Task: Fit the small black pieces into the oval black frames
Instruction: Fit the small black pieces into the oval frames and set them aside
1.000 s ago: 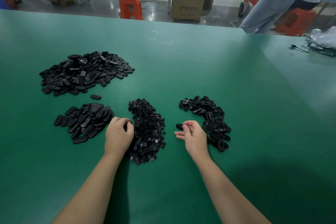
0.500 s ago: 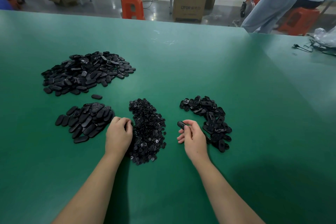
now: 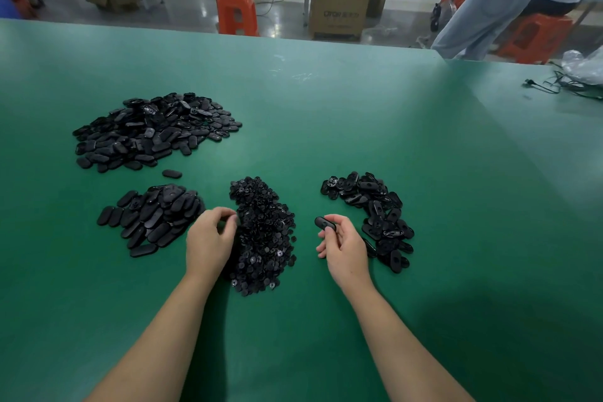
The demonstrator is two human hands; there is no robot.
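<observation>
Between thumb and fingertips of my right hand (image 3: 344,246) I pinch one oval black frame (image 3: 325,224), lifted just left of the curved heap of frames (image 3: 375,215). My left hand (image 3: 208,243) has its fingers curled at the left edge of the pile of small black pieces (image 3: 264,235); whether it holds one I cannot tell. Left of that hand lies a stack of oval parts (image 3: 153,217), with a bigger heap (image 3: 153,130) farther back on the green bench (image 3: 359,121).
</observation>
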